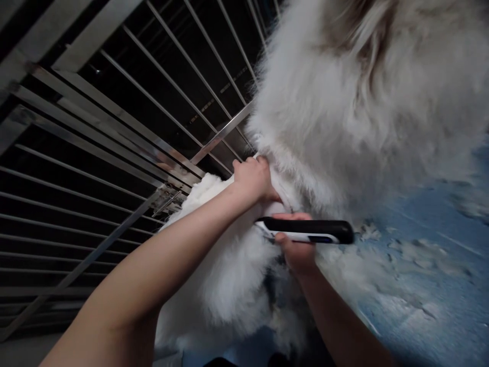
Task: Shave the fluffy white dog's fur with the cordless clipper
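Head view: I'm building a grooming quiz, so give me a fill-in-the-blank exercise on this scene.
1. The right hand holds a black-and-white ____.
2. The left hand grips the animal's white ____.
3. Loose fur clumps lie on the ____ table top.
4. Behind the left arm stand metal ____.

Missing: clipper; fur; blue; bars.

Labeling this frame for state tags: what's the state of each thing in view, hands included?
left hand: closed, gripping the fur
right hand: closed around the clipper
clipper: held level, head end in the fur; running or not, cannot tell
furry white animal: on the table, against the cage bars
cage bars: metal, door open or shut unclear
blue table top: strewn with loose fur
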